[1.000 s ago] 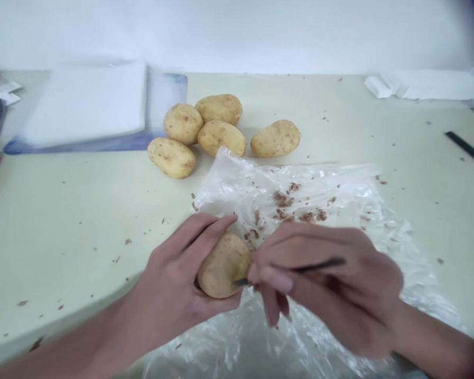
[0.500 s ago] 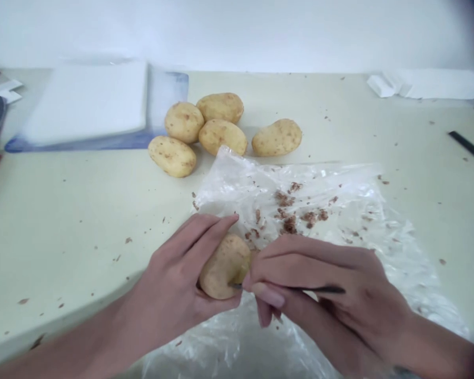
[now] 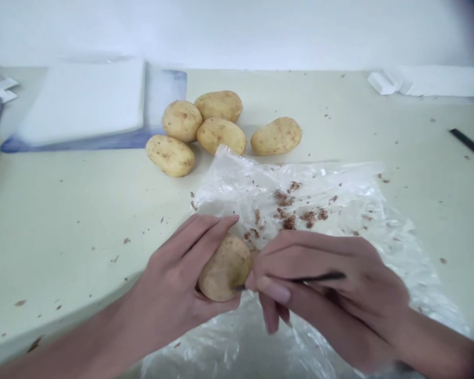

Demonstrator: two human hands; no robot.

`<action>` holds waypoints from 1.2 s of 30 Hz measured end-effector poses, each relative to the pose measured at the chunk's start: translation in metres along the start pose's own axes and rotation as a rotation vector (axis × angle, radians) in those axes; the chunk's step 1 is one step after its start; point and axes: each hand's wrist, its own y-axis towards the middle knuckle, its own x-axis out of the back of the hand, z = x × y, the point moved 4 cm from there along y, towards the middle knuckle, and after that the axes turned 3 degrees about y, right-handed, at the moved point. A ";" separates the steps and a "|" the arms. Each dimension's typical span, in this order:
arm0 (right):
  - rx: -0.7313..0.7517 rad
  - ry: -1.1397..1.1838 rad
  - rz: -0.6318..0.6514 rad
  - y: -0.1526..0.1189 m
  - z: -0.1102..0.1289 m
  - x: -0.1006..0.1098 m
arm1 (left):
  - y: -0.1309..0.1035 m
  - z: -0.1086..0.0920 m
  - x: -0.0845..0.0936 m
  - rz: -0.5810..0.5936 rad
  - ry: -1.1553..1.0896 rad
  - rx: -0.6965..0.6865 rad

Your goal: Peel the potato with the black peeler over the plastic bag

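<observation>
A pale desk (image 3: 82, 216) carries a crumpled clear plastic sheet (image 3: 347, 181). Over it, the right hand (image 3: 353, 292) meets the left hand (image 3: 174, 276), whose grip curls round one potato (image 3: 223, 268). Five other potatoes (image 3: 221, 136) lie by the sheet's far edge. The right grip pinches a thin dark tool (image 3: 327, 276), tip at the held potato. Brown crumbs (image 3: 289, 222) dot the plastic.

Left hand (image 3: 187, 266), right hand (image 3: 363, 284) block near part of plastic sheet (image 3: 359, 197); table (image 3: 79, 210) passable at left; potatoes (image 3: 221, 136) obstruct far middle.
</observation>
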 end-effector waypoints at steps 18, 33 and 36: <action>0.026 0.073 -0.077 0.001 -0.017 0.005 | 0.001 0.000 0.000 0.002 -0.018 0.027; -0.095 0.164 -0.073 0.003 -0.023 0.007 | -0.001 0.002 0.000 0.009 0.006 0.049; -0.114 0.109 -0.170 0.004 -0.029 0.016 | 0.000 0.002 0.000 0.014 0.024 0.061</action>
